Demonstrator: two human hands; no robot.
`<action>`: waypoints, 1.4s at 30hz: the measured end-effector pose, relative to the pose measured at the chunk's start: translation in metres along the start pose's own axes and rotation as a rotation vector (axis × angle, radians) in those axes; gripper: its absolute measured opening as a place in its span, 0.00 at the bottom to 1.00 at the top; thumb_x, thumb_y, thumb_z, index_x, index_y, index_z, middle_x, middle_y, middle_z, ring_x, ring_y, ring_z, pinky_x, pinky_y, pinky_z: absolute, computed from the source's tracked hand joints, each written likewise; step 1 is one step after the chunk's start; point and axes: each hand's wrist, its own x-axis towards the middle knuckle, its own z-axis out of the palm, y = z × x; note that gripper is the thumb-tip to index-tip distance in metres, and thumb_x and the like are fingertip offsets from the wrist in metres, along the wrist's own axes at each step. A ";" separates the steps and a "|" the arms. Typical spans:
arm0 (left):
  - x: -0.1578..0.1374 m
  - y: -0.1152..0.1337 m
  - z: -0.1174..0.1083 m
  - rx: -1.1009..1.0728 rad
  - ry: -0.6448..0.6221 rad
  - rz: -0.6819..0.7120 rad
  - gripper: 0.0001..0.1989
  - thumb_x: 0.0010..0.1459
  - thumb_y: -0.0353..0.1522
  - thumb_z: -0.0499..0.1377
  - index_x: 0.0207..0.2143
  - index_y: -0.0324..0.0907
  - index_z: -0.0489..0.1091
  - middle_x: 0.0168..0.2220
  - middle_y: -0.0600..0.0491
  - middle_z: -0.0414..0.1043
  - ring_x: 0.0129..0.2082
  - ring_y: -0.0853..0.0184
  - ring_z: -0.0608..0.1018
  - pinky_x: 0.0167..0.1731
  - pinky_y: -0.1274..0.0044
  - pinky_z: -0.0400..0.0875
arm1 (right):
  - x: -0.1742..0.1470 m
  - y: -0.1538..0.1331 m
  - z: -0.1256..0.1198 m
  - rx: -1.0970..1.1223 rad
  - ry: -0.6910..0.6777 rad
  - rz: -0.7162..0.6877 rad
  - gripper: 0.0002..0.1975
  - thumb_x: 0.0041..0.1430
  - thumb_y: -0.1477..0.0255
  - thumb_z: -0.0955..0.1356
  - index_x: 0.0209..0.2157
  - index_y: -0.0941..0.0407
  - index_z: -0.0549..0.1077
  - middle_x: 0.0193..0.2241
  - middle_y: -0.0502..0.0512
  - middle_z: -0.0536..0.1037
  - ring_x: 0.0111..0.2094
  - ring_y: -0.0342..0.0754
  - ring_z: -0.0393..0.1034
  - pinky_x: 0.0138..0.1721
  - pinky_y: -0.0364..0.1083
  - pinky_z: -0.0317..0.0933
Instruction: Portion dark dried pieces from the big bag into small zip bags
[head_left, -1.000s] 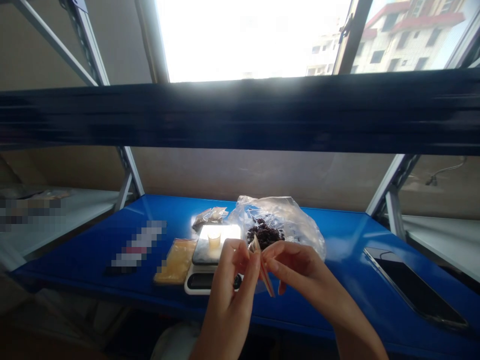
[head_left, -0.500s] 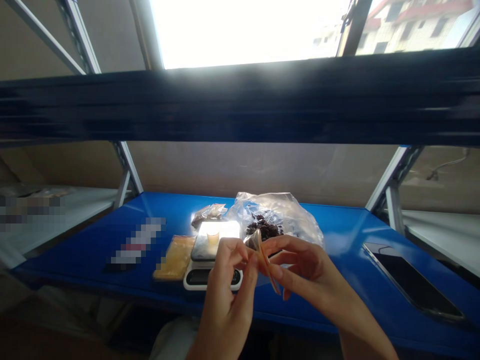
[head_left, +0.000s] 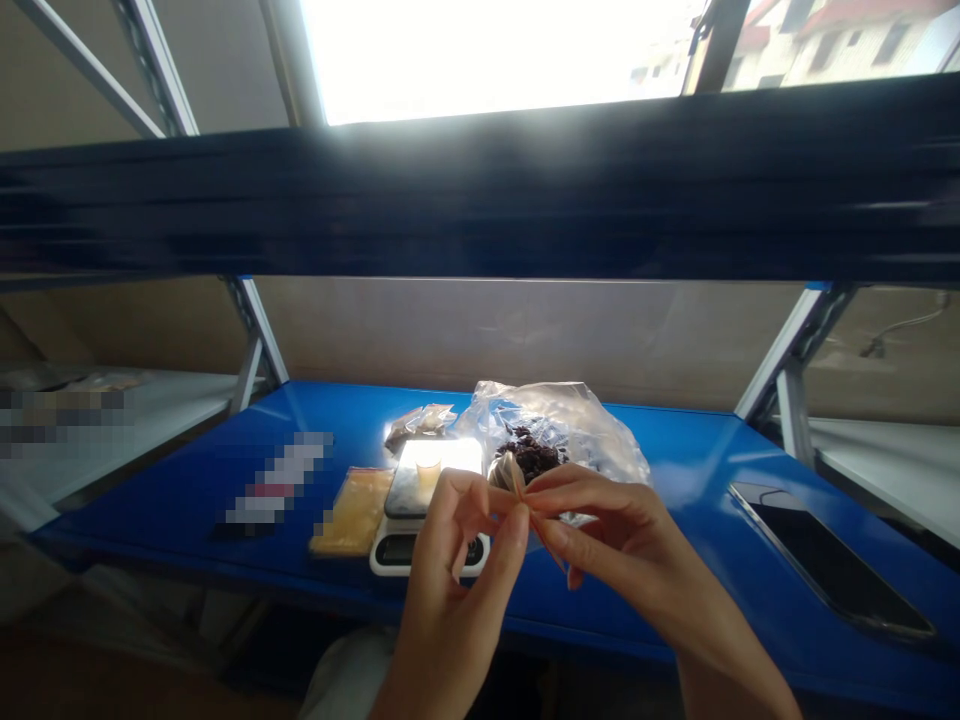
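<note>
A small, see-through plastic bag is pinched between both hands above the front of the blue table. My left hand grips one side with thumb and fingers closed. My right hand grips the other side, its thumb against the fingers; the bag's lower part is mostly hidden. Just behind, a large clear bag lies spread out with dark, dried-looking pieces on or in it. Left of my hands stands a white kitchen scale, partly covered by my left hand, with a small yellowish cup on its plate.
Flat yellowish plastic bags lie left of the scale, and a filled small bag lies behind it. A phone rests at the right. A dark blue shelf beam crosses above the blue table.
The fingers of my hands have drawn closer together on the small bag, and its edge has turned. The camera view has shifted slightly; the things on the table stay in place.
</note>
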 end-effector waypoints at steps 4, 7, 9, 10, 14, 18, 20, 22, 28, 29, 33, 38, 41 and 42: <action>0.001 0.001 -0.002 0.008 0.034 0.038 0.13 0.59 0.38 0.58 0.27 0.43 0.60 0.26 0.58 0.65 0.29 0.73 0.72 0.31 0.84 0.67 | 0.000 -0.003 0.006 -0.042 0.005 0.006 0.06 0.53 0.71 0.73 0.34 0.46 0.81 0.37 0.50 0.77 0.30 0.40 0.72 0.20 0.32 0.65; 0.002 0.002 -0.005 -0.049 0.029 0.023 0.15 0.58 0.37 0.59 0.26 0.43 0.56 0.25 0.59 0.65 0.27 0.73 0.72 0.30 0.83 0.67 | 0.000 -0.003 0.010 -0.074 -0.004 0.009 0.07 0.52 0.71 0.73 0.34 0.46 0.80 0.37 0.50 0.78 0.29 0.39 0.72 0.20 0.33 0.65; 0.001 0.003 -0.008 -0.084 0.026 0.029 0.16 0.58 0.37 0.59 0.25 0.43 0.54 0.24 0.59 0.65 0.27 0.73 0.72 0.30 0.82 0.67 | 0.000 -0.004 0.013 -0.101 -0.008 0.005 0.07 0.52 0.71 0.73 0.34 0.46 0.80 0.37 0.50 0.78 0.29 0.39 0.72 0.21 0.33 0.64; 0.000 0.004 -0.010 -0.091 0.030 0.039 0.16 0.58 0.36 0.59 0.25 0.43 0.54 0.25 0.59 0.65 0.27 0.72 0.72 0.31 0.82 0.67 | 0.000 -0.005 0.014 -0.114 -0.007 0.000 0.07 0.52 0.71 0.73 0.34 0.46 0.80 0.37 0.50 0.78 0.29 0.39 0.72 0.21 0.33 0.64; -0.004 0.006 -0.017 -0.068 0.025 0.069 0.13 0.60 0.35 0.58 0.26 0.43 0.56 0.26 0.58 0.66 0.28 0.73 0.72 0.31 0.82 0.67 | -0.004 -0.011 0.016 -0.166 -0.006 -0.003 0.05 0.53 0.70 0.73 0.33 0.46 0.80 0.38 0.50 0.77 0.29 0.40 0.72 0.21 0.34 0.65; -0.009 0.007 -0.022 -0.028 -0.037 0.008 0.12 0.61 0.38 0.56 0.28 0.44 0.57 0.27 0.58 0.66 0.29 0.71 0.72 0.30 0.82 0.67 | -0.013 -0.015 0.018 -0.264 0.030 0.029 0.06 0.53 0.70 0.72 0.34 0.46 0.80 0.40 0.52 0.78 0.36 0.45 0.74 0.22 0.35 0.66; -0.010 0.007 -0.025 0.016 -0.052 -0.031 0.12 0.61 0.39 0.56 0.28 0.44 0.58 0.27 0.57 0.66 0.29 0.71 0.72 0.29 0.82 0.66 | -0.015 -0.014 0.020 -0.302 0.054 0.046 0.05 0.53 0.70 0.72 0.34 0.47 0.80 0.40 0.53 0.78 0.37 0.46 0.74 0.22 0.34 0.66; -0.011 0.008 -0.028 0.067 -0.043 -0.071 0.12 0.60 0.40 0.56 0.28 0.44 0.59 0.28 0.56 0.67 0.29 0.70 0.72 0.25 0.82 0.64 | -0.016 -0.012 0.022 -0.331 0.072 0.051 0.04 0.53 0.69 0.72 0.32 0.48 0.80 0.39 0.54 0.78 0.35 0.46 0.75 0.20 0.35 0.65; -0.011 0.010 -0.035 0.147 -0.023 -0.046 0.10 0.59 0.38 0.56 0.29 0.44 0.61 0.28 0.54 0.67 0.28 0.69 0.72 0.21 0.82 0.61 | -0.009 -0.016 0.030 -0.468 0.081 0.024 0.07 0.53 0.69 0.70 0.35 0.49 0.80 0.36 0.54 0.81 0.34 0.48 0.76 0.21 0.36 0.68; -0.010 0.010 -0.036 0.152 -0.022 -0.017 0.10 0.59 0.37 0.56 0.28 0.44 0.61 0.27 0.55 0.66 0.27 0.70 0.71 0.21 0.82 0.60 | -0.008 -0.018 0.032 -0.488 0.072 0.026 0.07 0.54 0.69 0.70 0.36 0.48 0.80 0.36 0.54 0.81 0.34 0.48 0.77 0.21 0.36 0.68; -0.008 0.013 -0.041 0.125 0.005 0.092 0.10 0.58 0.31 0.56 0.25 0.43 0.58 0.24 0.58 0.59 0.24 0.72 0.66 0.22 0.83 0.61 | -0.005 -0.019 0.044 -0.513 0.094 0.005 0.07 0.55 0.67 0.70 0.36 0.47 0.80 0.37 0.53 0.81 0.33 0.49 0.77 0.20 0.36 0.68; -0.005 0.019 -0.044 0.043 0.037 0.151 0.12 0.58 0.29 0.56 0.25 0.43 0.56 0.24 0.59 0.58 0.23 0.75 0.64 0.23 0.85 0.62 | -0.004 -0.017 0.059 -0.451 0.139 -0.062 0.07 0.54 0.68 0.71 0.35 0.46 0.80 0.34 0.52 0.81 0.33 0.48 0.78 0.19 0.35 0.67; -0.003 0.021 -0.043 -0.008 0.075 0.135 0.13 0.60 0.31 0.55 0.24 0.43 0.55 0.21 0.60 0.56 0.19 0.76 0.63 0.18 0.86 0.60 | -0.003 -0.017 0.066 -0.416 0.149 -0.104 0.06 0.54 0.69 0.71 0.35 0.47 0.80 0.33 0.51 0.81 0.31 0.47 0.77 0.18 0.35 0.66; -0.003 0.022 -0.042 -0.019 0.091 0.123 0.14 0.60 0.32 0.56 0.24 0.43 0.54 0.20 0.61 0.56 0.18 0.77 0.63 0.18 0.87 0.60 | -0.003 -0.017 0.067 -0.409 0.148 -0.106 0.06 0.54 0.69 0.71 0.35 0.47 0.80 0.34 0.51 0.81 0.31 0.47 0.77 0.18 0.35 0.67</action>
